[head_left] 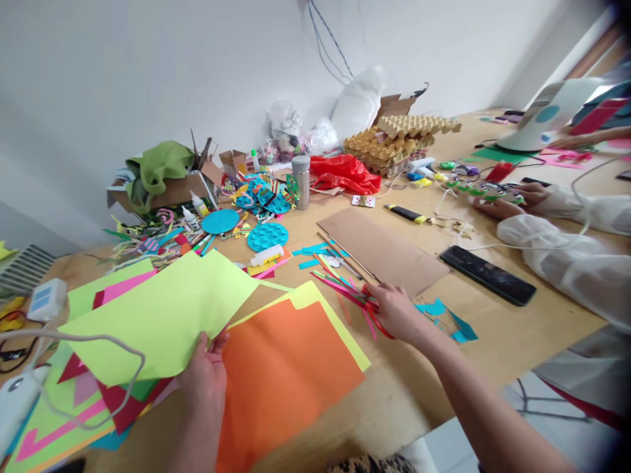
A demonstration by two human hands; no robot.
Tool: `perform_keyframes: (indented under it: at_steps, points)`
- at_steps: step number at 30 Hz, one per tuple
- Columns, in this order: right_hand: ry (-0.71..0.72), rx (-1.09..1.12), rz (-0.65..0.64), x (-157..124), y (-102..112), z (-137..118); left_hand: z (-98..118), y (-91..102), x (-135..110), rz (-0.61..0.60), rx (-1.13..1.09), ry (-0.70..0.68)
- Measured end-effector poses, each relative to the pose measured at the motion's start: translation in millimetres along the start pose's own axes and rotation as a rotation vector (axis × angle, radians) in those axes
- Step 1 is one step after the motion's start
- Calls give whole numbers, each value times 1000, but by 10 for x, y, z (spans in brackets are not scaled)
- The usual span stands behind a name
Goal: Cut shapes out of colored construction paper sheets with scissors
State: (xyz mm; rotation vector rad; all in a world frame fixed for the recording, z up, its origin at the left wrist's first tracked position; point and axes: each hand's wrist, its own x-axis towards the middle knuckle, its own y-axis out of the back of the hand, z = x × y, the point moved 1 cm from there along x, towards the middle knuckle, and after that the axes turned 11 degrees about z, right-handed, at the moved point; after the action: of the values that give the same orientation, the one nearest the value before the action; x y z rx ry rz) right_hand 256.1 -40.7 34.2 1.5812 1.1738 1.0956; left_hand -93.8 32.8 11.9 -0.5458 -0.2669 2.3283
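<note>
My left hand [206, 368] pinches the lower edge of a lime-green paper sheet [162, 315], which is raised at a slant over other coloured papers. In my right hand [394, 312] is a pair of red-handled scissors [379, 322], held low over the table. Thin pink, red and green paper strips [335, 279] lie around its blades, partly covering them. Between my hands an orange sheet [290, 368] rests on a yellow sheet [315, 299]. Blue paper scraps [456, 322] are just right of my right hand.
Beyond the scissors lies a cardboard piece [379, 249], with a phone [488, 272] and a cutter knife [405, 213] nearby. A steel bottle [301, 184] stands behind. Another person's sleeves [552, 243] reach in from the right. A cable [113, 341] loops across the left.
</note>
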Motion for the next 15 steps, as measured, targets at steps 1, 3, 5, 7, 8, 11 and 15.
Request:
perform_keyframes:
  at_steps: [1, 3, 5, 7, 8, 11, 15]
  points:
    - [28, -19, 7, -65, -33, -23, -5, 1, 6, -4, 3, -2]
    - [76, -46, 39, -175, -79, -115, -10, 2, 10, -17, 12, -9]
    - [107, -56, 61, -257, -101, -227, -10, 5, 6, -21, 25, -14]
    - [127, -40, 66, -315, -113, -321, -7, 6, 0, -21, 39, -8]
    - [135, -27, 64, -338, -120, -354, -5, 7, -2, -23, 43, -7]
    - [143, 3, 66, -391, -147, -395, -7, 9, 5, -38, 51, -15]
    - [138, 24, 98, -404, -180, -376, -20, 17, 18, -29, 55, -10]
